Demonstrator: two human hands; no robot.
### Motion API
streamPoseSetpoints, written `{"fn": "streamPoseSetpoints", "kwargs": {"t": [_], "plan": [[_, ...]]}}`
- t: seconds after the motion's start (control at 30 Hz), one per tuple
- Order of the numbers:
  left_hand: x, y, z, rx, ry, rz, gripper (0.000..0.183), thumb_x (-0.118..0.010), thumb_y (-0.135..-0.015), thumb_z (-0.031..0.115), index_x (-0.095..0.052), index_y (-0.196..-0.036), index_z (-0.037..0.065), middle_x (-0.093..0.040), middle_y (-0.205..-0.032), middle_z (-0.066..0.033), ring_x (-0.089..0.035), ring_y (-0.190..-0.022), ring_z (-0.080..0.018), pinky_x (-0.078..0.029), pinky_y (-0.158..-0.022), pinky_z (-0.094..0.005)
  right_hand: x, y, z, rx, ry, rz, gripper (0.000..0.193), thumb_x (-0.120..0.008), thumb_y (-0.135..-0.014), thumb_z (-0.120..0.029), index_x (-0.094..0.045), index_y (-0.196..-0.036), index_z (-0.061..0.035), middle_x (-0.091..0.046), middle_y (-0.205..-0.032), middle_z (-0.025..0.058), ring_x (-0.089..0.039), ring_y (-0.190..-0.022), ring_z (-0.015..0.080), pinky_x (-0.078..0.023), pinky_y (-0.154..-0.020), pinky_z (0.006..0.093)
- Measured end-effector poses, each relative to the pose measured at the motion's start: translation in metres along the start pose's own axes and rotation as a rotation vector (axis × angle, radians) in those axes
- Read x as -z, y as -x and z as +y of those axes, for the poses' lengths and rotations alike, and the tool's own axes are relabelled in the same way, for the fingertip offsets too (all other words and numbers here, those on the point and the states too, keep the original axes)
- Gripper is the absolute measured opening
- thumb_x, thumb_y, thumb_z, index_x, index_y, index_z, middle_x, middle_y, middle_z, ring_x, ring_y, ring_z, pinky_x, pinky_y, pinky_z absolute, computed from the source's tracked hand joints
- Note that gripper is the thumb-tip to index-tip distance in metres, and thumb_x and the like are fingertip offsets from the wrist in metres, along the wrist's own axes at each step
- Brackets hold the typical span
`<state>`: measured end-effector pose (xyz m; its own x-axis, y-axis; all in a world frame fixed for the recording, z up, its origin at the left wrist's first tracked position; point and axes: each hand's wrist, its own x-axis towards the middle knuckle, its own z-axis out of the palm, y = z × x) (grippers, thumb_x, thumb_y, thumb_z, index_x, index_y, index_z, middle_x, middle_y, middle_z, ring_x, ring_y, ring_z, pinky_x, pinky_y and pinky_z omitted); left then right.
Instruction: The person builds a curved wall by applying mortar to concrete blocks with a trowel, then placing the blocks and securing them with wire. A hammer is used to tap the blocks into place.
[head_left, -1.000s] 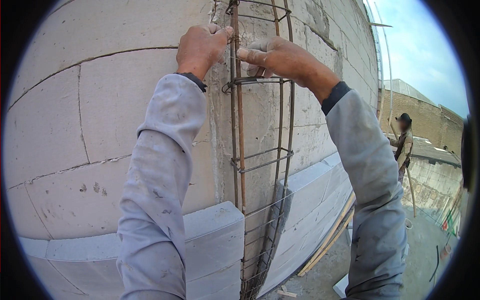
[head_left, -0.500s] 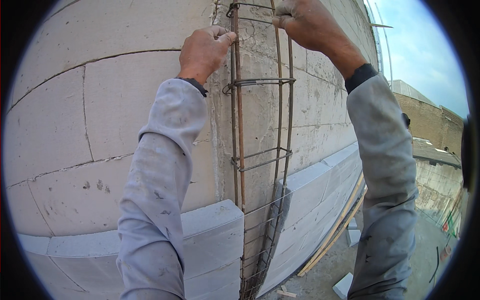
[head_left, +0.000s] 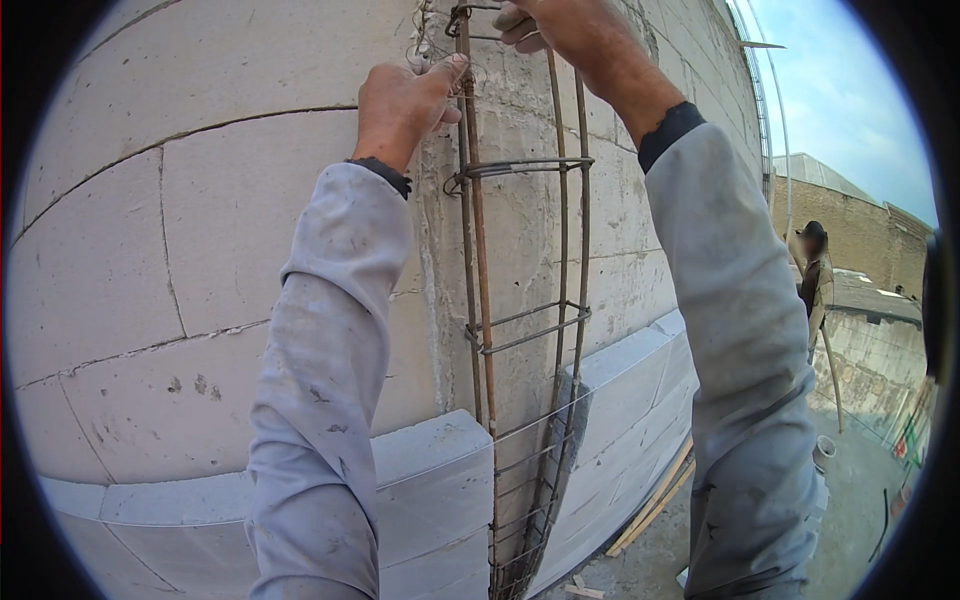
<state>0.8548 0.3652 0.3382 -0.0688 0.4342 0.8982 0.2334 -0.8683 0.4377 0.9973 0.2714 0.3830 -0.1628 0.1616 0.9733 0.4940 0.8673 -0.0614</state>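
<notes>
A cage of rusty rebar [head_left: 477, 225] stands upright in the gap of the block wall, with bent stirrups [head_left: 525, 167] around its bars. My left hand [head_left: 405, 105] is closed in a pinch beside the left bars, on a thin wire [head_left: 425, 50] that curls loosely about its fingertips. Up at the top edge, my right hand [head_left: 565, 35] has its fingers curled just right of the same bars, near the upper stirrup. What those fingers hold, if anything, I cannot make out; part of this hand is cut off by the frame.
Large pale blocks [head_left: 250, 220] form the wall behind. Lower white block courses [head_left: 430, 450] flank the cage, a taut string along their edge. Wooden strips [head_left: 650, 510] lie on the ground to the right. Farther off stands another person [head_left: 815, 270], near a white bucket [head_left: 825, 446].
My right hand has moved left, closer to the left bars and my left hand. The left hand has shifted slightly. Another person now shows beyond my right sleeve.
</notes>
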Motion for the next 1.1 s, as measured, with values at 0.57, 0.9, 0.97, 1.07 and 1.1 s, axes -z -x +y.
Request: {"fn": "streamPoseSetpoints", "kwargs": {"t": [0.57, 0.9, 0.97, 1.07, 1.1], "plan": [[-0.005, 0.010, 0.000, 0.034, 0.227, -0.003, 0.037, -0.065, -0.085, 0.038, -0.066, -0.096, 0.003, -0.067, -0.089, -0.0062, -0.059, -0.060, -0.0134, -0.044, -0.056, -0.0265, -0.022, 0.013, 0.073, 0.423, 0.759, -0.032, 0.018, -0.063, -0.081, -0.020, -0.068, -0.090, -0.0050, -0.065, -0.080, 0.0189, -0.062, -0.077, 0.0357, -0.049, -0.070, 0.0411], [-0.010, 0.010, -0.028, -0.158, 0.183, 0.093, 0.023, -0.067, -0.085, 0.021, -0.067, -0.101, 0.006, -0.066, -0.086, -0.0012, -0.059, -0.069, -0.0086, -0.045, -0.057, -0.0227, -0.022, -0.024, 0.054, -0.090, 0.643, -0.161, 0.038, -0.065, -0.076, -0.040, -0.069, -0.094, -0.0068, -0.068, -0.089, 0.0167, -0.067, -0.081, 0.0280, -0.053, -0.072, 0.0336], [-0.009, 0.008, -0.030, -0.192, 0.183, 0.102, 0.022, -0.067, -0.085, 0.020, -0.067, -0.101, 0.005, -0.066, -0.085, -0.0010, -0.059, -0.070, -0.0085, -0.045, -0.058, -0.0229, -0.026, -0.024, 0.067, -0.162, 0.512, -0.199, 0.040, -0.064, -0.073, -0.036, -0.069, -0.093, -0.0025, -0.067, -0.084, 0.0191, -0.068, -0.078, 0.0290, -0.053, -0.071, 0.0351], [-0.009, 0.015, -0.026, -0.175, 0.126, 0.090, 0.023, -0.067, -0.085, 0.020, -0.067, -0.101, 0.004, -0.066, -0.085, -0.0017, -0.059, -0.073, -0.0092, -0.046, -0.060, -0.0230, -0.035, -0.013, 0.074, -0.375, 0.131, -0.134, 0.029, -0.062, -0.080, -0.030, -0.066, -0.088, -0.0027, -0.064, -0.087, 0.0053, -0.061, -0.074, 0.0196, -0.051, -0.068, 0.0353], [-0.010, 0.016, -0.025, -0.167, 0.136, 0.097, 0.023, -0.067, -0.086, 0.020, -0.067, -0.101, 0.004, -0.066, -0.085, -0.0022, -0.060, -0.073, -0.0096, -0.047, -0.061, -0.0232, -0.038, -0.011, 0.077, -0.290, 0.055, -0.125, 0.032, -0.062, -0.080, -0.032, -0.066, -0.091, -0.0020, -0.064, -0.090, 0.0066, -0.061, -0.077, 0.0194, -0.051, -0.071, 0.0339]]}}
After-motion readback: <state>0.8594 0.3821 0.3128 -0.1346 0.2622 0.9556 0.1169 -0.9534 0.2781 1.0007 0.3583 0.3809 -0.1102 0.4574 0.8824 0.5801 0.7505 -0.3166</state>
